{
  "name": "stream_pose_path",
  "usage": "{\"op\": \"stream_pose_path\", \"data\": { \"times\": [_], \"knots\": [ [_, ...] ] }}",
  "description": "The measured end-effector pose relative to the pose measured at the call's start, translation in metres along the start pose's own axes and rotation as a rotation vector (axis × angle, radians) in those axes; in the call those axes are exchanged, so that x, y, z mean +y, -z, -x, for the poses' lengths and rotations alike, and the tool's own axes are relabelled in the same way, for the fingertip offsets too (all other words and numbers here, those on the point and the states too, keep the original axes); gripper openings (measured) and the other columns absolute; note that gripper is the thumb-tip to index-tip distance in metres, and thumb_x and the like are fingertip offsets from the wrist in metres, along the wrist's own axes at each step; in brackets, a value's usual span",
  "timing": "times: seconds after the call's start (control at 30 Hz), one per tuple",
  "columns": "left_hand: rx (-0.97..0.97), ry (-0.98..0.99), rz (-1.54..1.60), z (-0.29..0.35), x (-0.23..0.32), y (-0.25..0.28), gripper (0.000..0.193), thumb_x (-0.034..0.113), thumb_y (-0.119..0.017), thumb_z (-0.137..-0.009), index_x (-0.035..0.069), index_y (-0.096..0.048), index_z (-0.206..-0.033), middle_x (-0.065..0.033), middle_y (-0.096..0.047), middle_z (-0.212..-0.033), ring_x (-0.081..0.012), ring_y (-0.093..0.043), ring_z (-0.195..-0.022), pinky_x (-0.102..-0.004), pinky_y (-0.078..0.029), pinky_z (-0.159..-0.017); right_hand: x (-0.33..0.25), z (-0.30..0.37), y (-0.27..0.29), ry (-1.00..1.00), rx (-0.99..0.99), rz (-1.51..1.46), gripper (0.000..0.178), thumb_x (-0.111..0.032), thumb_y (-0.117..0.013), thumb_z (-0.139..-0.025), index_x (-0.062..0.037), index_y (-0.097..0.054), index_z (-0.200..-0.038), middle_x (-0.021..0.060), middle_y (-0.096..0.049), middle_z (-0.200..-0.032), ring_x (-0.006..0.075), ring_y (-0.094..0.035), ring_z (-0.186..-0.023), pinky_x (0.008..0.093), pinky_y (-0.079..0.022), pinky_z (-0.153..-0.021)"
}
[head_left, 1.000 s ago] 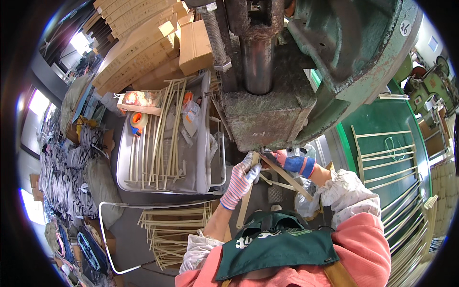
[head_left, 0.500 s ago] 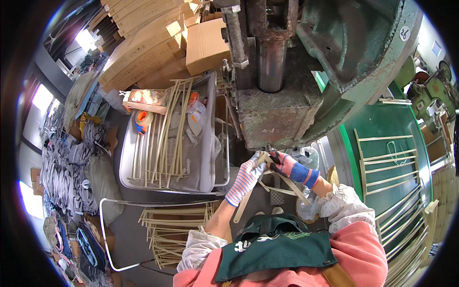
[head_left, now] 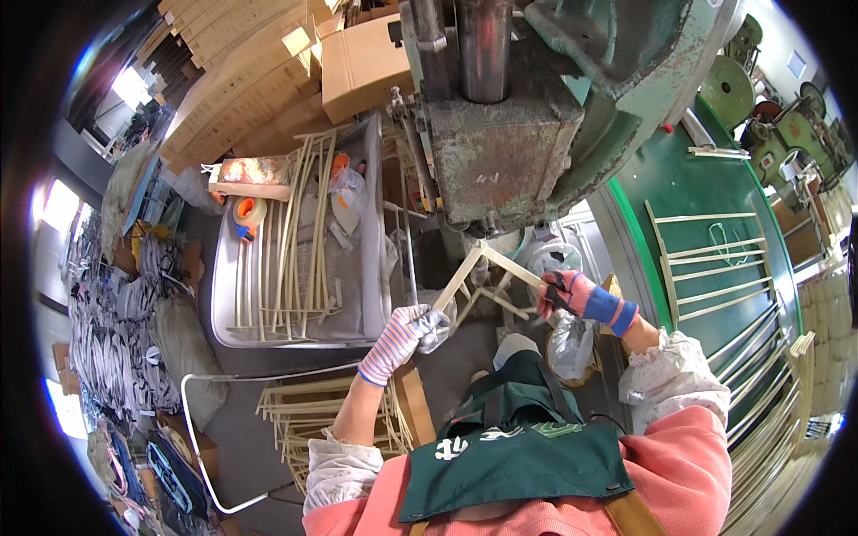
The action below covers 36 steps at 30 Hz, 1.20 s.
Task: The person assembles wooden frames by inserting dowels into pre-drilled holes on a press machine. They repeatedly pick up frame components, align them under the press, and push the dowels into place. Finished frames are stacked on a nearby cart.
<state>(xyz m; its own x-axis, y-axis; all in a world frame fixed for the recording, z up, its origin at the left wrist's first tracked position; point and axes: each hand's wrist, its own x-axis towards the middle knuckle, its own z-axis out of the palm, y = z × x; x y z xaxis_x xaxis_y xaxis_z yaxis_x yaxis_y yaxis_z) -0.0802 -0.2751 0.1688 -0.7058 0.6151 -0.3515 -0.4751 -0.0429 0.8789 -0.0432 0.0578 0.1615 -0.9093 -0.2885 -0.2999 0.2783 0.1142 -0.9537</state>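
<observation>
A cream-coloured frame of flat bars (head_left: 460, 278) is held in front of me, its corner pointing up and away and its bars spreading into an upside-down V. My left hand (head_left: 400, 338), in a striped glove, closes round the end of the left bar. My right hand (head_left: 581, 299), in a red and blue glove, grips the end of the right bar. Thinner crosspieces show below the V, partly overlapped by it. The corner is just below the block of a worn green press (head_left: 505, 156); I cannot tell whether they touch.
On the left stands a grey-white tub (head_left: 382, 232) with long strips, a tape roll (head_left: 249, 213) and a small box. Below it lies a stack of cream frames (head_left: 295, 420). A green table (head_left: 643, 183) on the right carries more frames. Cardboard boxes (head_left: 362, 67) fill the back left.
My hands have moved apart, from close together at the corner under the press to the bars' ends. The frame's V now shows open between them, and the view has shifted slightly.
</observation>
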Motion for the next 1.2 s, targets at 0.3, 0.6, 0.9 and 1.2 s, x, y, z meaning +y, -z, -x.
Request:
{"op": "stream_pose_path", "data": {
  "times": [0.3,0.6,0.9,1.2],
  "knots": [
    [-0.039,0.065,-0.127,0.004,0.029,0.01,0.027,0.025,-0.056,-0.092,-0.001,-0.061,-0.086,0.0044,-0.045,-0.055,-0.0035,-0.039,-0.047,-0.0194,-0.032,-0.046,-0.017,0.005,0.029,0.011,-0.038,0.082,0.023,-0.021,-0.054,-0.092,-0.0018,-0.063,-0.101,-0.0022,-0.053,-0.061,0.0053,-0.049,-0.049,0.021,-0.04,-0.046],
    [-0.065,0.091,-0.138,0.0,0.031,0.019,0.031,0.028,-0.059,-0.09,-0.002,-0.06,-0.086,0.0034,-0.044,-0.054,-0.0051,-0.038,-0.045,-0.0207,-0.033,-0.046,-0.011,-0.004,0.039,-0.045,-0.048,0.058,0.025,-0.023,-0.057,-0.091,-0.0009,-0.064,-0.1,-0.0021,-0.055,-0.062,0.0047,-0.048,-0.049,0.0205,-0.04,-0.046],
    [-0.215,0.064,-0.204,0.001,0.05,0.028,0.029,0.029,-0.059,-0.09,0.0,-0.06,-0.085,0.002,-0.048,-0.055,-0.006,-0.044,-0.048,-0.0213,-0.038,-0.048,-0.027,0.001,0.04,0.056,-0.094,0.146,0.023,-0.02,-0.056,-0.09,-0.0003,-0.064,-0.099,-0.0013,-0.054,-0.062,0.0071,-0.049,-0.051,0.0213,-0.042,-0.049],
    [0.478,-0.206,-1.176,0.066,0.026,-0.009,0.041,0.046,-0.067,-0.076,0.005,-0.065,-0.078,-0.015,-0.057,-0.057,-0.0323,-0.059,-0.058,-0.0387,-0.047,-0.055,-0.058,0.062,-0.059,0.443,0.42,0.899,0.009,-0.011,-0.064,-0.076,-0.005,-0.06,-0.083,0.0133,-0.059,-0.069,0.0338,-0.059,-0.065,0.0384,-0.047,-0.057]
  ]
}}
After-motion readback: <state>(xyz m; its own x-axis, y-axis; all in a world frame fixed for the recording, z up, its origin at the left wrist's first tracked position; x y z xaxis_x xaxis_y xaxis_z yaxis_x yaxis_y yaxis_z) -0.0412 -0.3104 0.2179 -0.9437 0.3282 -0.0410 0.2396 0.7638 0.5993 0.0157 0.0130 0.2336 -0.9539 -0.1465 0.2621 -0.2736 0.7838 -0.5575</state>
